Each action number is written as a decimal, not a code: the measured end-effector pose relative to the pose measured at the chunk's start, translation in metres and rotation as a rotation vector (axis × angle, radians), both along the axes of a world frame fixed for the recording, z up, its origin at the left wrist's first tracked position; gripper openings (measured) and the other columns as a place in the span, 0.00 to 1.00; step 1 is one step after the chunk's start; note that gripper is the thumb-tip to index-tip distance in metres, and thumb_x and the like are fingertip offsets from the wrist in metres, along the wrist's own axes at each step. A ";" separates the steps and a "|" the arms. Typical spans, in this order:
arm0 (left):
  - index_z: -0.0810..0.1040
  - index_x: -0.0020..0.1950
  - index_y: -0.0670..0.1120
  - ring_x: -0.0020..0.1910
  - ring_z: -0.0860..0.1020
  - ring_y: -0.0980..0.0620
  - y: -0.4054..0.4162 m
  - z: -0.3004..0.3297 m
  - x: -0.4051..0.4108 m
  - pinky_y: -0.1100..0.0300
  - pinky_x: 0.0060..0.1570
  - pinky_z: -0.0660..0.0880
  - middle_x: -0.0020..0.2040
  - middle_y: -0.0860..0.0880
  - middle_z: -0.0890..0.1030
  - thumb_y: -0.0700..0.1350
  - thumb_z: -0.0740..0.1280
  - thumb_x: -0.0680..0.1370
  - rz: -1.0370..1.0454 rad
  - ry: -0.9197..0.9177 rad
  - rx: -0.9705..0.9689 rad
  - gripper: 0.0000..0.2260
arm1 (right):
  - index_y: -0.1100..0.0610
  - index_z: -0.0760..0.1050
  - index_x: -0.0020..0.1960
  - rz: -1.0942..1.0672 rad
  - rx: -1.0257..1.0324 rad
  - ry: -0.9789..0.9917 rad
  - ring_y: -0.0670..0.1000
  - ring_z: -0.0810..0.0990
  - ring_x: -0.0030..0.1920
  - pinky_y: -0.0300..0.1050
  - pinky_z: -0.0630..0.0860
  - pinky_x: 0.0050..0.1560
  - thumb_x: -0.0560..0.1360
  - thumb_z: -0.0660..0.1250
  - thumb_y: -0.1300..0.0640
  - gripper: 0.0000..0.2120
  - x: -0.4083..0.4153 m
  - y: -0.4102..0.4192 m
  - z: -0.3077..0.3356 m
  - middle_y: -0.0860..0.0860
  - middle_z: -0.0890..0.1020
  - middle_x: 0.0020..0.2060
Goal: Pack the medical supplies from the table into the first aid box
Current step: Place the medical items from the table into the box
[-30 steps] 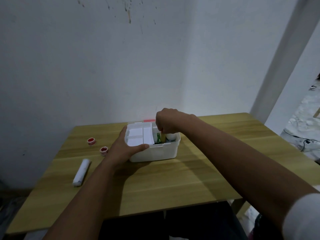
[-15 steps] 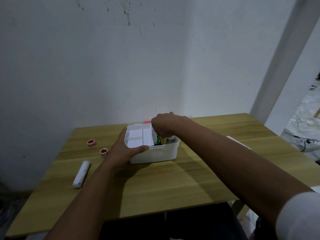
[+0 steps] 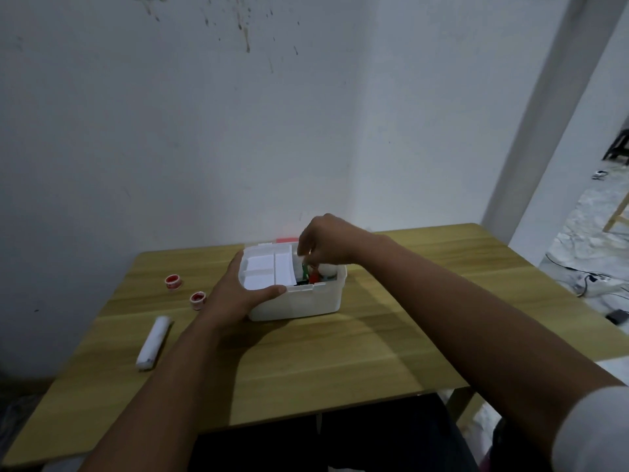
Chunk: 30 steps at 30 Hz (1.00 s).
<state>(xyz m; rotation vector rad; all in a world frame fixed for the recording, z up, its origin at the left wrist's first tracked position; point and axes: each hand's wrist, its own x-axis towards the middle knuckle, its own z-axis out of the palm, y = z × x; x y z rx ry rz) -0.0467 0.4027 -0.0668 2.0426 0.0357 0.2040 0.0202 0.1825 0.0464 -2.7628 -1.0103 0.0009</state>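
Two hands are in play here, both bare. One white plastic first aid box [image 3: 299, 301] sits open near the back middle of the light wooden desk [image 3: 340, 352], with a white divided tray [image 3: 269, 272] filling its left half. The left hand [image 3: 235, 294] wraps around the box's front-left corner, thumb lying along the front rim, so it's basically clamped on the box. The right hand [image 3: 326, 240] hangs over the right half with fingers curled downward into the opening; they're bunched close together, but I honestly can't tell if they're pinching anything. Some green and red stuff [image 3: 311, 274] pokes up inside right under those fingers, too small to make out.

Still out on the desk, left of the box: two small round red-and-white tape rolls [image 3: 174, 282] [image 3: 198, 300], near each other, and one white rolled bandage [image 3: 154, 343] lying closer to the front-left edge, well apart from the box.
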 end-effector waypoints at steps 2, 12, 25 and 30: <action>0.63 0.77 0.60 0.65 0.71 0.52 0.001 0.001 -0.001 0.57 0.49 0.75 0.66 0.59 0.72 0.58 0.81 0.67 -0.014 -0.002 -0.016 0.44 | 0.56 0.86 0.57 -0.041 0.181 0.000 0.46 0.85 0.50 0.44 0.81 0.56 0.76 0.74 0.59 0.10 -0.001 -0.019 0.004 0.50 0.88 0.51; 0.64 0.77 0.55 0.62 0.70 0.53 -0.007 0.010 -0.007 0.67 0.42 0.69 0.65 0.57 0.72 0.51 0.81 0.69 -0.007 -0.027 -0.030 0.41 | 0.52 0.64 0.79 -0.658 -0.141 0.183 0.60 0.73 0.72 0.57 0.74 0.68 0.62 0.77 0.28 0.54 0.008 -0.160 -0.043 0.58 0.73 0.74; 0.65 0.78 0.56 0.63 0.71 0.53 -0.003 0.010 -0.008 0.63 0.47 0.71 0.67 0.58 0.73 0.54 0.82 0.67 -0.012 -0.036 0.003 0.43 | 0.51 0.77 0.64 -0.849 -0.003 0.246 0.55 0.80 0.60 0.60 0.75 0.65 0.69 0.67 0.33 0.30 -0.007 -0.179 -0.080 0.47 0.81 0.51; 0.65 0.77 0.56 0.63 0.71 0.53 -0.003 0.011 -0.007 0.64 0.46 0.71 0.67 0.58 0.73 0.54 0.82 0.67 -0.015 -0.025 -0.006 0.42 | 0.53 0.72 0.36 -0.844 -0.033 0.138 0.54 0.81 0.44 0.50 0.75 0.53 0.78 0.63 0.49 0.13 -0.007 -0.154 -0.077 0.51 0.82 0.38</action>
